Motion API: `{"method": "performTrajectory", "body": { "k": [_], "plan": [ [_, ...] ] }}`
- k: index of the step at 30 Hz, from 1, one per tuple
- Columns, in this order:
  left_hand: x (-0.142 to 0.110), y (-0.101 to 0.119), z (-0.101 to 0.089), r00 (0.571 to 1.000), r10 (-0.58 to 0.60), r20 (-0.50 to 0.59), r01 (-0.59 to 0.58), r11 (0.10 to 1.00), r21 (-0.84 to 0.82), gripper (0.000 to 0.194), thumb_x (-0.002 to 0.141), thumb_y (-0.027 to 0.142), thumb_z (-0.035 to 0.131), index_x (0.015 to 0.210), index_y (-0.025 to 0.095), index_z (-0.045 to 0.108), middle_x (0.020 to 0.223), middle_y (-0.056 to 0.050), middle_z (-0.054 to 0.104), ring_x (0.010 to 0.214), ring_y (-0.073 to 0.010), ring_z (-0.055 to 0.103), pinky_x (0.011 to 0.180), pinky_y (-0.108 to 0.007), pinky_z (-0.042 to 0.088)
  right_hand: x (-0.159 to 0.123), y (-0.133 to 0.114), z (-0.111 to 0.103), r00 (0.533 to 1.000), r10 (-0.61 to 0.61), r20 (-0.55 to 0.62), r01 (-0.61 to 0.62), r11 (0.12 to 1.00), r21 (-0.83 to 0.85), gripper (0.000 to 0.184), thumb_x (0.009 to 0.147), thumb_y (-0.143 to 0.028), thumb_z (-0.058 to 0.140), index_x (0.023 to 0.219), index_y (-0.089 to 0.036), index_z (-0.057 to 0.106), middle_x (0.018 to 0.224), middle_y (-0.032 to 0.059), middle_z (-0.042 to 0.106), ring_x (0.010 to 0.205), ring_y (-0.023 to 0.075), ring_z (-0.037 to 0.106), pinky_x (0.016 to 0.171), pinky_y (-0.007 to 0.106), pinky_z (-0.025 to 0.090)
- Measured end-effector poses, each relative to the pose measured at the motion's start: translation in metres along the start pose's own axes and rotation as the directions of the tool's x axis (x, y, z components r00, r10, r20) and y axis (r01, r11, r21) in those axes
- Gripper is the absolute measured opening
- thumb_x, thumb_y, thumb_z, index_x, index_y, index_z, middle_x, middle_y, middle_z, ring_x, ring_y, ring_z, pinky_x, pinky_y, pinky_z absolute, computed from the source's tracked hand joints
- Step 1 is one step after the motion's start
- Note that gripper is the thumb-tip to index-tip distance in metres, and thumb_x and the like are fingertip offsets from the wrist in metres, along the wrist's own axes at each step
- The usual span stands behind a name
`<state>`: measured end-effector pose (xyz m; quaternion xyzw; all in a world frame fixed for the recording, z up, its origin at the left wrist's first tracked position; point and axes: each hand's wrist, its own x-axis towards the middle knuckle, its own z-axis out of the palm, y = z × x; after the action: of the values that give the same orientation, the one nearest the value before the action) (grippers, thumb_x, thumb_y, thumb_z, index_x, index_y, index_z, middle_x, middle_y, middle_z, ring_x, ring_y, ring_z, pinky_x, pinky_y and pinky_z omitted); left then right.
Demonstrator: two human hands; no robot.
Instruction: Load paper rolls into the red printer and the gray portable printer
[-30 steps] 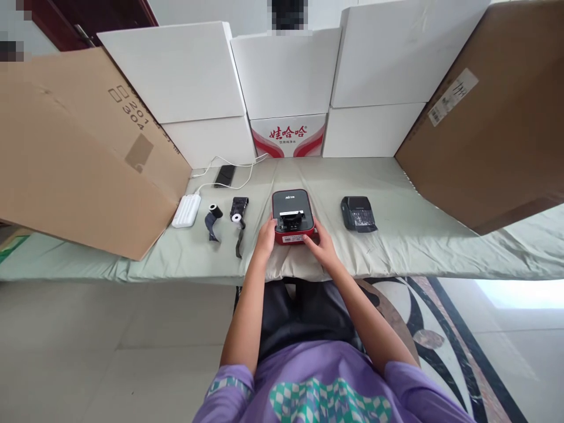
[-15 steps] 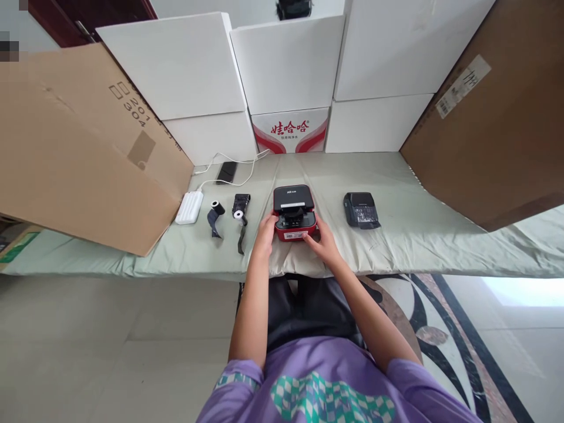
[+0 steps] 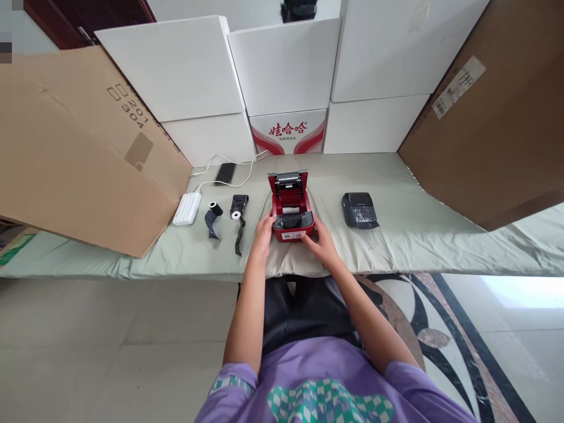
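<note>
A small red and black label printer (image 3: 291, 201) sits on the cloth-covered table with its lid (image 3: 288, 182) raised, so its red inside shows. Inside it lies a pale roll, partly hidden, and dark crumpled film hangs over the front edge. My left hand (image 3: 264, 232) grips the left side of the printer, thumb against the casing. Against the right side and front corner rests my right hand (image 3: 324, 243), its fingers curled on the body near the white label. Left of the printer are two small rolls with dark tails, one roll (image 3: 215, 208) farther left and another roll (image 3: 236, 215) nearer.
A black portable printer (image 3: 359, 210) lies to the right. On the left are a white power bank (image 3: 187, 209), a cable and a dark phone (image 3: 225, 174). White boxes (image 3: 286, 64) wall the back; cardboard panels (image 3: 88, 147) flank both sides.
The printer's lid has swung up and back, exposing the red inside. Both hands stay at the printer's sides. The view has shifted slightly.
</note>
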<state>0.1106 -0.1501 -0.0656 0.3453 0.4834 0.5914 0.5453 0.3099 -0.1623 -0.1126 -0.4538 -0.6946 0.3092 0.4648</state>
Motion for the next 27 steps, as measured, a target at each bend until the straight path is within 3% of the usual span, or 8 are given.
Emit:
{"method": "performTrajectory", "body": {
  "k": [7,12,16,22,27],
  "plan": [
    [-0.007,-0.021,0.012,0.987,0.145,-0.064,-0.150,0.984,-0.091,0.042,0.089,0.047,0.063,0.119,0.020,0.074,0.129,-0.007,0.075,0.139,-0.0286,0.058,0.114,-0.038,0.047,0.000,0.005,0.001,0.998,-0.067,-0.010,0.066,0.997,-0.050,0.076,0.092,-0.048,0.066,0.160,-0.027,0.039,0.149,0.0147,0.059,0.133,0.0360,0.056,0.110,0.056,0.048],
    [0.001,-0.018,0.014,0.988,0.151,-0.032,-0.153,0.986,-0.064,0.049,0.093,0.048,0.058,0.134,0.024,0.069,0.144,-0.004,0.067,0.145,-0.0263,0.052,0.119,-0.037,0.043,0.006,-0.004,-0.001,1.000,0.010,-0.029,-0.012,0.998,-0.065,0.076,0.089,-0.042,0.069,0.157,-0.022,0.044,0.120,0.0144,0.072,0.102,0.0320,0.067,0.091,0.050,0.057],
    [0.021,-0.007,0.018,0.988,0.156,0.012,-0.156,0.987,-0.035,0.052,0.094,0.044,0.056,0.142,0.026,0.063,0.153,-0.002,0.059,0.150,-0.0248,0.046,0.123,-0.037,0.039,0.025,-0.010,-0.007,0.997,0.049,-0.055,-0.055,0.992,-0.112,0.078,0.086,-0.044,0.071,0.155,-0.020,0.046,0.102,0.0117,0.073,0.087,0.0300,0.067,0.082,0.048,0.059],
    [0.045,-0.010,0.026,0.978,0.211,-0.002,-0.211,0.977,-0.027,0.054,0.096,0.037,0.051,0.147,0.025,0.059,0.159,0.001,0.052,0.155,-0.0220,0.037,0.126,-0.036,0.034,0.055,0.004,-0.010,0.999,-0.018,-0.027,0.014,0.990,-0.143,0.075,0.088,-0.039,0.067,0.157,-0.021,0.043,0.120,0.0151,0.073,0.099,0.0328,0.069,0.089,0.050,0.057],
    [0.045,-0.021,0.022,0.978,0.210,-0.017,-0.210,0.976,-0.047,0.056,0.095,0.035,0.051,0.150,0.025,0.057,0.160,0.000,0.052,0.155,-0.0219,0.038,0.127,-0.036,0.032,0.052,0.016,-0.006,1.000,-0.017,-0.012,0.015,0.988,-0.155,0.074,0.089,-0.036,0.066,0.157,-0.020,0.042,0.131,0.0171,0.069,0.115,0.0347,0.066,0.098,0.053,0.055]
  ]
}}
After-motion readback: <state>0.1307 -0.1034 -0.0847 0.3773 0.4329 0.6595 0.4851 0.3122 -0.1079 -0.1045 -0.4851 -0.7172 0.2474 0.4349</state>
